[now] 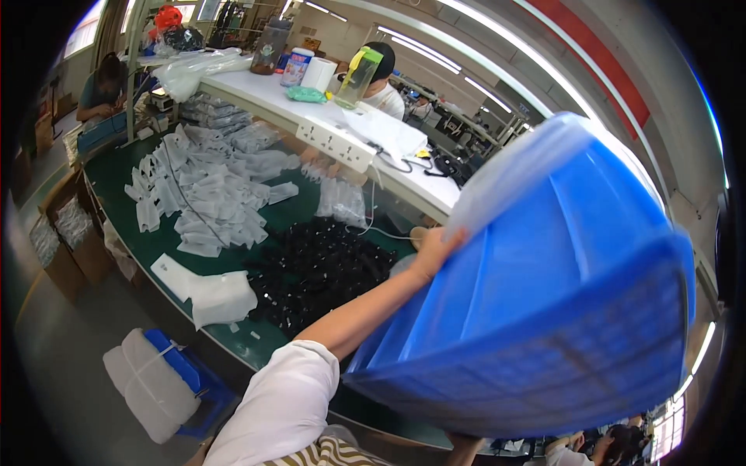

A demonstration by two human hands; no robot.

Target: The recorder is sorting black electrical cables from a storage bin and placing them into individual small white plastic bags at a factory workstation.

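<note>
Clamped on the blue crate (509, 291)'s edge, the left hand (440, 250) has that tilted bulk to its right and the black pile (322, 268) to its left, the right hand's hold being hidden.

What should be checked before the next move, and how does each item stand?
1. Left hand on the large ribbed blue plastic crate: ok, gripping its edge.
2. Right hand's hold: cannot tell, hidden by the crate.
3. Crate level: not ok, tilted.
4. Crate's contents: cannot tell, no clear view inside.
5. Heap of small black pieces resting on the green tabletop: ok.
6. Thin white cable clear of the crate: cannot tell, it passes out of sight.
</note>
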